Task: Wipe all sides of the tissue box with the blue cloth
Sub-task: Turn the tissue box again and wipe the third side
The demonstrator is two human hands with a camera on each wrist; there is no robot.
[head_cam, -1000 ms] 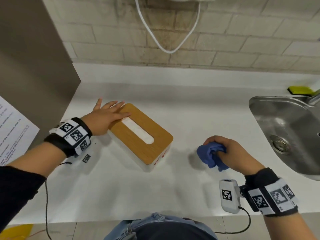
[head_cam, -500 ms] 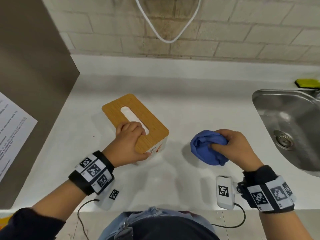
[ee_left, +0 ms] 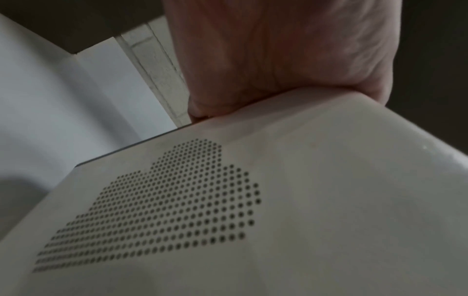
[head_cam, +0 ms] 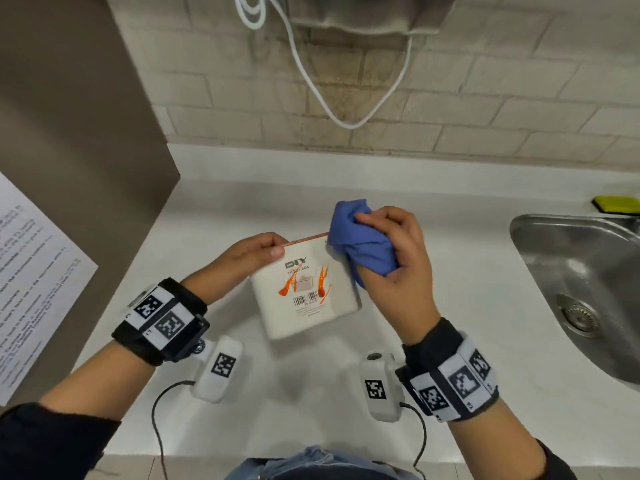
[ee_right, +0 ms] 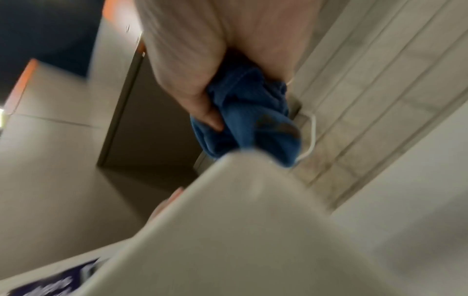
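The white tissue box [head_cam: 304,299] is held up off the counter, its labelled end face turned toward me and its wooden lid edge at the top. My left hand [head_cam: 258,252] grips the box at its upper left corner, thumb on the near face. My right hand [head_cam: 394,258] holds the bunched blue cloth [head_cam: 360,237] against the box's upper right corner. In the left wrist view the palm [ee_left: 278,56] presses on the box's side [ee_left: 329,200], which has a dotted cloud pattern. In the blurred right wrist view, fingers clutch the cloth [ee_right: 248,116] above the box [ee_right: 228,230].
A white counter [head_cam: 450,209] runs below a brick wall with a hanging white cable [head_cam: 349,123]. A steel sink [head_cam: 588,289] lies at the right, a yellow sponge [head_cam: 614,204] behind it. A brown panel [head_cam: 86,168] with a printed sheet stands at the left.
The left hand lifted the box off the counter and tipped it so its end face points at me. The right hand brought the cloth up and left onto the box's corner.
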